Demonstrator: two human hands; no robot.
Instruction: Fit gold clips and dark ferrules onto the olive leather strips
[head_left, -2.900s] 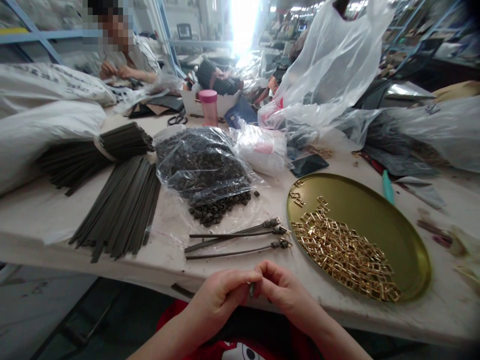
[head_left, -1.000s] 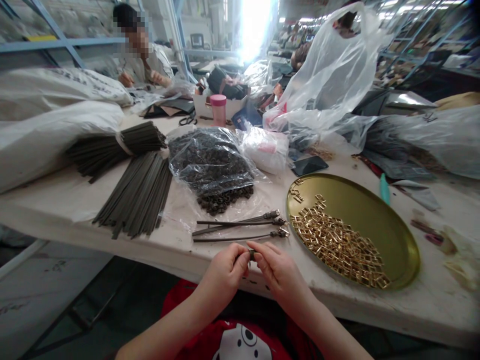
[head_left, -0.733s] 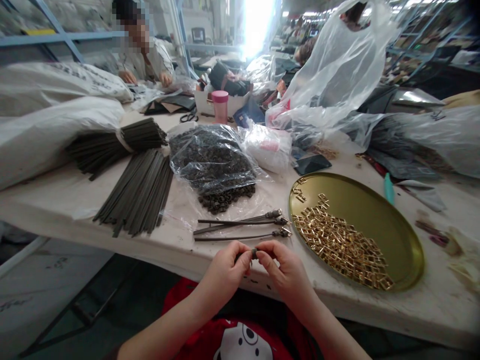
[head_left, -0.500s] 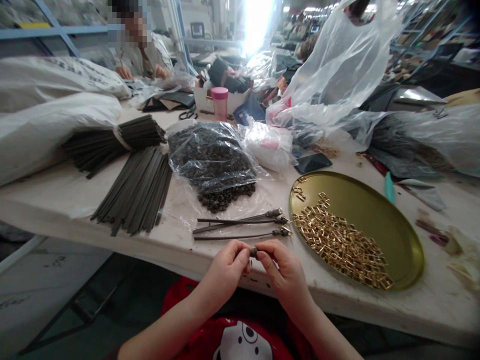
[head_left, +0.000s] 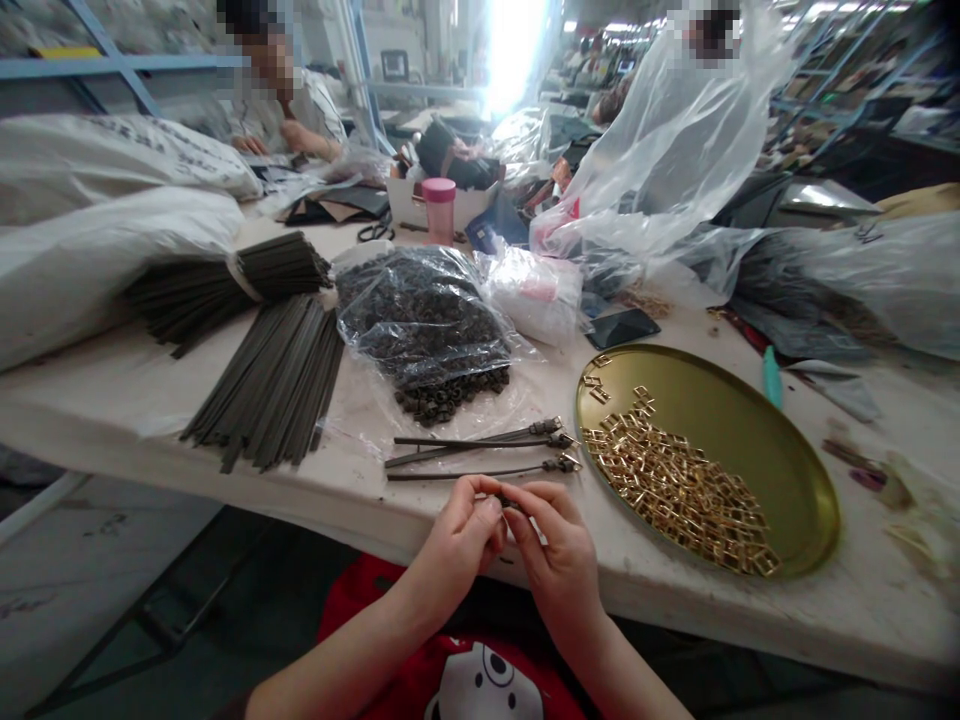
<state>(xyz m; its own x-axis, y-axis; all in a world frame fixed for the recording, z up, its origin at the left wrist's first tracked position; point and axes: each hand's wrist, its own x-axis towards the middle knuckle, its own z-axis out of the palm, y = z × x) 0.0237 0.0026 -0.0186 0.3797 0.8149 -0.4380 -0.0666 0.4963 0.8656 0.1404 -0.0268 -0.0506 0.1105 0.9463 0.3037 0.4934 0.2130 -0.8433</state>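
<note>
My left hand and my right hand meet at the table's front edge. Between their pinched fingertips is a small dark strap piece, mostly covered by the fingers. Just beyond lie several finished-looking dark straps, each with a gold buckle at its right end. To the right, a round gold tray bears a heap of gold rectangular buckles. Small dark loops spill from a clear plastic bag behind the straps.
Left of the bag, loose dark strips lie beside a tied bundle. A pink-lidded jar, a white bag and large clear plastic stand farther back. Across the table sits a person.
My right fingers have shifted left, closer over the left fingertips, and now cover more of the dark piece. The person opposite has raised a hand slightly. The view has moved a little.
</note>
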